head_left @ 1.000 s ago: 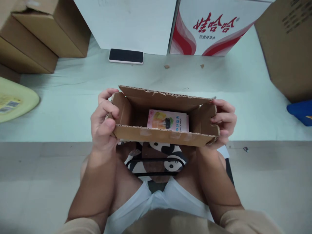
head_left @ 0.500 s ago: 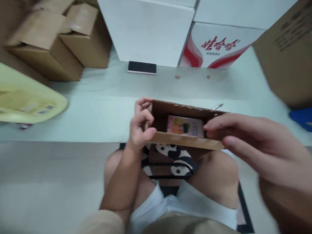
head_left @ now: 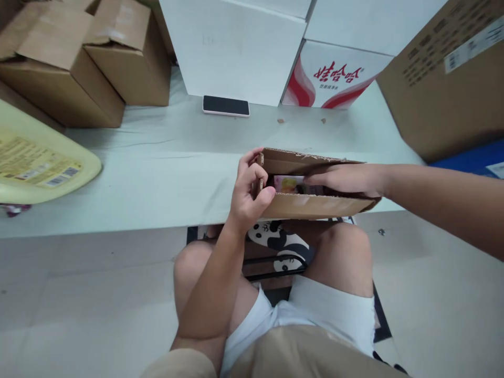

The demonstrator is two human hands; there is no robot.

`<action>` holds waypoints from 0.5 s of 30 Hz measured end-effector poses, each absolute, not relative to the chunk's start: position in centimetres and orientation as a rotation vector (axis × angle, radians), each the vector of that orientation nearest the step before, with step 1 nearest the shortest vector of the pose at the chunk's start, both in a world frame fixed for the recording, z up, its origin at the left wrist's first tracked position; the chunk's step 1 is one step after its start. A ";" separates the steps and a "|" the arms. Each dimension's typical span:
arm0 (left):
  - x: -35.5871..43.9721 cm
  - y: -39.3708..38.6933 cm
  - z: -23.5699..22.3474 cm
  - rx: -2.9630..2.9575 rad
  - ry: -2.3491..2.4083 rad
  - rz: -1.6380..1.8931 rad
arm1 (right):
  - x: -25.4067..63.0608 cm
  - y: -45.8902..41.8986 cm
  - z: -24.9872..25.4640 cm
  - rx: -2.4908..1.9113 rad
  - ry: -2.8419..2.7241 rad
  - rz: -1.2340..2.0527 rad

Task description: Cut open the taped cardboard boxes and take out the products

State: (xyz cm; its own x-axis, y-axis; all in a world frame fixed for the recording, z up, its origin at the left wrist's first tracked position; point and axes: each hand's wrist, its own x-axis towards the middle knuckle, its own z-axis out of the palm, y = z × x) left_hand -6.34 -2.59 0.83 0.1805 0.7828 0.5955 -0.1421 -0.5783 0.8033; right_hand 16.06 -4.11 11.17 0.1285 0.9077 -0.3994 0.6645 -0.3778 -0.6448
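Observation:
A narrow open cardboard box (head_left: 315,207) is at the table's front edge, its opening facing up towards me. My left hand (head_left: 252,189) grips the left end wall of it, thumb on the near side and fingers curled over the rim. Inside lies a small printed packet (head_left: 286,183) with pink and yellow artwork, partly covered. My right hand (head_left: 346,179) reaches into the box from the right, over the packet's right part. Its fingertips are down inside, so whether they grip the packet cannot be seen.
A black-screened phone (head_left: 226,106) lies by the white cartons (head_left: 236,50). Brown boxes stand at the back left (head_left: 129,63) and a large brown carton (head_left: 441,94) at the right. A yellow bottle (head_left: 43,157) lies at the left. My knees are below the table edge (head_left: 118,230).
My right hand has gone from the box's right rim deeper into it, over the packet. The box and my left hand appear slightly farther right and higher in view.

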 end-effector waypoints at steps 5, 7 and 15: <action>-6.4 -2.6 0.6 1.669 0.616 1.515 | 13.7 -5.3 13.7 -2.163 -0.930 1.431; -6.4 -2.5 0.7 1.673 0.600 1.508 | 13.0 -5.7 14.2 -2.123 -0.794 1.475; -6.1 -2.6 0.6 1.647 0.534 1.529 | 12.7 -5.6 13.6 -2.255 -0.860 1.734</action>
